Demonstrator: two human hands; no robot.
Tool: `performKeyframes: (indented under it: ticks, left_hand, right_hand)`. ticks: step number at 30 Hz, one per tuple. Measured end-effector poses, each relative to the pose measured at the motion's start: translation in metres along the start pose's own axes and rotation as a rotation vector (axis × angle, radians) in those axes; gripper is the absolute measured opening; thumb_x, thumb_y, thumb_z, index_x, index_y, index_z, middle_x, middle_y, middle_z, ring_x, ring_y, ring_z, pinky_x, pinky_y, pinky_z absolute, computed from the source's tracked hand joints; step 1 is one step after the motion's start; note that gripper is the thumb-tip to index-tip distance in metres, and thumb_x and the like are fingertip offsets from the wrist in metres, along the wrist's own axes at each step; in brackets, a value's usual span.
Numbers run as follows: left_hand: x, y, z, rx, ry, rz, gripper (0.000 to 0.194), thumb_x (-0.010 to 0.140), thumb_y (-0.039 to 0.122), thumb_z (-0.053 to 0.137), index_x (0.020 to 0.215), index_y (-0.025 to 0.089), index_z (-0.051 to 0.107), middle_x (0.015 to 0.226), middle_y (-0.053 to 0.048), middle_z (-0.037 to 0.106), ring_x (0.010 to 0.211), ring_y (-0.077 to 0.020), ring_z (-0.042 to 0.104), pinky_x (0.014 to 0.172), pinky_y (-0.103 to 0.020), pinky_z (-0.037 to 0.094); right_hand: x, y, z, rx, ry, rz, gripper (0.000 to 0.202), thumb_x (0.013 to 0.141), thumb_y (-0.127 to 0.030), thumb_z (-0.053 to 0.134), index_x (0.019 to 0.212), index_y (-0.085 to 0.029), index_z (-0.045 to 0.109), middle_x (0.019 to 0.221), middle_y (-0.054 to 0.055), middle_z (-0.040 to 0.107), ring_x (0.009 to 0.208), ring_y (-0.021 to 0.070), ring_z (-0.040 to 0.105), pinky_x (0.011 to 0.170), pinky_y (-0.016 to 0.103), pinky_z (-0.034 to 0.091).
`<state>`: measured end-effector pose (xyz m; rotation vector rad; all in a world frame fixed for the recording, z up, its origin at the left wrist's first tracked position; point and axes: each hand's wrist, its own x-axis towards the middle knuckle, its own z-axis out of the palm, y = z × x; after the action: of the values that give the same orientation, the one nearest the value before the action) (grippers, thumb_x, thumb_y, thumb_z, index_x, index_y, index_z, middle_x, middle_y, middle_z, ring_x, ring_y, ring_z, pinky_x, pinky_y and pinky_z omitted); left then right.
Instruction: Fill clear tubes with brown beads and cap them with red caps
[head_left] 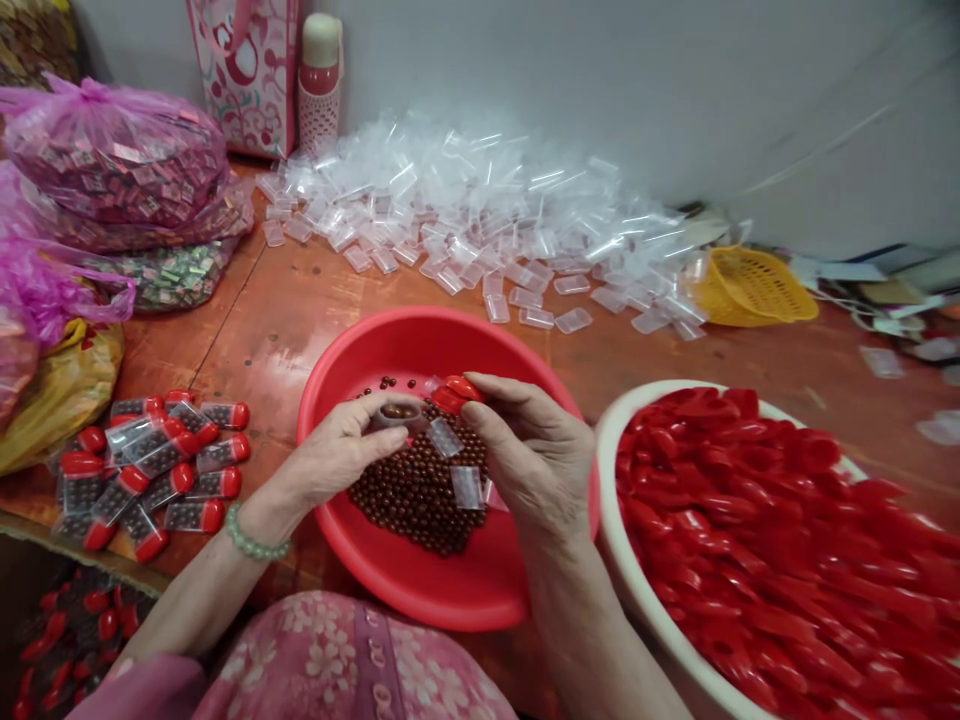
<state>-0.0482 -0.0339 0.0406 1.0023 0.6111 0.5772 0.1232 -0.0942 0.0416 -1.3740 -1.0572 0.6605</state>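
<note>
Clear plastic case (414, 418), brown beads (397, 411) are showing inside, my left hand (341, 445) is holding it over a red basin (442, 605), my right hand (541, 462) is pinching a glossy red cap (457, 393) nearby

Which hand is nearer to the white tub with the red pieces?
Right. The right hand is just left of the white tub; the left hand is farther away, over the left part of the red basin.

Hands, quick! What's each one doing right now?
Left hand: closed around a clear plastic case with round brown beads inside.
Right hand: pinching a glossy red plastic cap.
</note>
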Motion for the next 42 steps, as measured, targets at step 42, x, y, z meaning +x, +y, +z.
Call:
performKeyframes:
  ticks: [42]
  left_hand:
    - [0.005,-0.002,-0.006,0.098,-0.079,0.058,0.022,0.081,0.013,0.059,0.101,0.015,0.067,0.101,-0.006,0.068,0.097,-0.0182,0.062,0.096,-0.034,0.043]
  right_hand:
    - [-0.002,-0.007,0.010,-0.082,-0.096,-0.217,0.023,0.083,-0.017,0.070,0.103,-0.028,0.073,0.096,0.003,0.076,0.091,0.0185,0.071,0.086,0.037,0.059]
